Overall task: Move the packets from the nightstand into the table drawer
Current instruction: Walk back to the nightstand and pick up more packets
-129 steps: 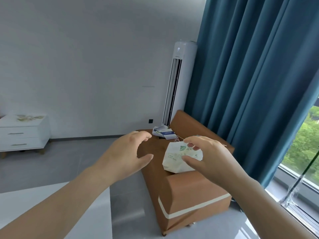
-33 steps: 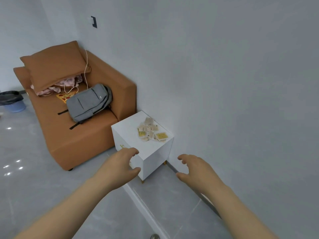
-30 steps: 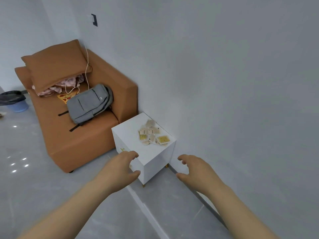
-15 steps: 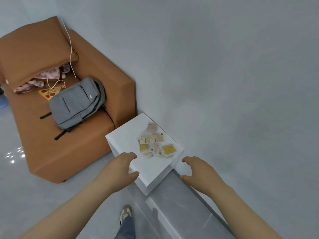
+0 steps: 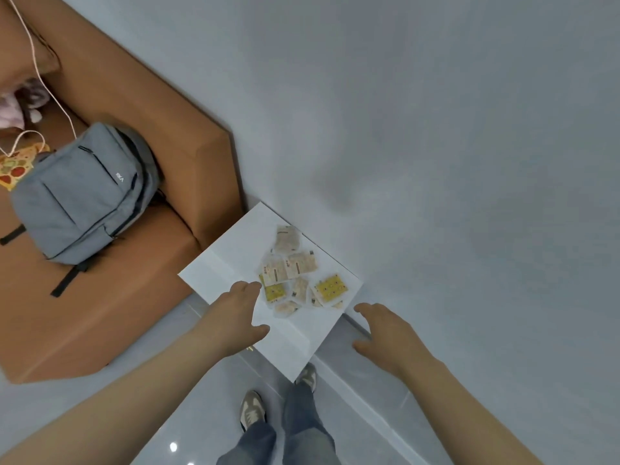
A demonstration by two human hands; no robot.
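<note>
White nightstand [image 5: 231, 260], packets [image 5: 297, 268] (left hand [image 5: 235, 317] beside)

Single view, head-worn, wide-angle. The nightstand [image 5: 231, 260] is looked at from above and just in front, steeply downward, at close range; its top is held near mid-frame. A sofa [image 5: 100, 313] is taken in left of the nightstand, a wall [image 5: 436, 129] behind it, the wearer's shoes [image 5: 251, 409] just before it.
</note>
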